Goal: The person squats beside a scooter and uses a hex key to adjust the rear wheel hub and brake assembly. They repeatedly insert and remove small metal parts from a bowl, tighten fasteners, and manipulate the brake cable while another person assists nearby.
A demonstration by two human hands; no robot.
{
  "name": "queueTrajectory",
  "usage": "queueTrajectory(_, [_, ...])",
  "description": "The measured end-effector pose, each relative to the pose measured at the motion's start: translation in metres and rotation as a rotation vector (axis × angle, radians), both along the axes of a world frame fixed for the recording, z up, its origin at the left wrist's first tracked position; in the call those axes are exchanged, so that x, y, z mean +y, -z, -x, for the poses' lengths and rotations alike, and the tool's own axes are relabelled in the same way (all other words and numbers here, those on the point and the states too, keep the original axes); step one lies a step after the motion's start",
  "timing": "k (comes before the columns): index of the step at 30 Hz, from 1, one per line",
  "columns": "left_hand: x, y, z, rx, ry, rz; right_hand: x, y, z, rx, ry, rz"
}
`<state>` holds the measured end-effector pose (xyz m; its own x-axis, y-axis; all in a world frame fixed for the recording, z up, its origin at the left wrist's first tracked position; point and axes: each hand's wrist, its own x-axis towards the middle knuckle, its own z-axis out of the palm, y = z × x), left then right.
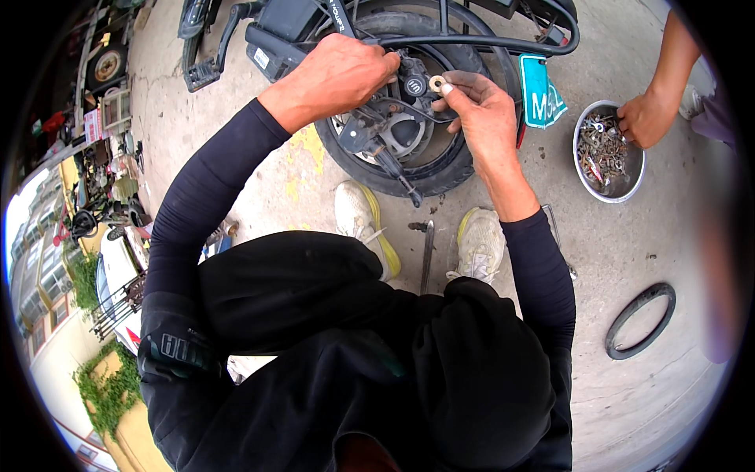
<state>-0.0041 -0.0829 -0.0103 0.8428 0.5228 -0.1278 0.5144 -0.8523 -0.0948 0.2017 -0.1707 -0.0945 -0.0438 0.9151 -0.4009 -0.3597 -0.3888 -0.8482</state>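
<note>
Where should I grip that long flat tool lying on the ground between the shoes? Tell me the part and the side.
Probably take the long flat tool by its near end, coming from above between the two shoes. It lies flat on the concrete, pointing toward the wheel; its far tip sits close under the tyre. Both the left hand and right hand are busy at the hub.

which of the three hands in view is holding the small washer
The right hand pinches the washer at its fingertips by the wheel hub. The left hand grips the hub parts instead, and the other person's hand is at the metal bowl.
</note>
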Motion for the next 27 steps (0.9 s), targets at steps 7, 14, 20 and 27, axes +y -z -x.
queueTrajectory(7, [-0.005,-0.005,0.002,0.161,-0.097,0.016,-0.001,0.002,0.0,0.012,-0.002,-0.01])
queueTrajectory(14, [-0.001,0.0,0.002,0.103,-0.044,0.038,-0.001,0.001,0.0,0.014,0.007,-0.011])
queueTrajectory(20, [-0.003,-0.016,-0.004,0.307,-0.106,0.086,0.0,0.001,0.0,0.002,0.007,-0.011])
queueTrajectory(27, [-0.002,-0.003,0.001,-0.016,-0.015,0.016,0.0,0.001,0.0,-0.002,0.006,-0.01])
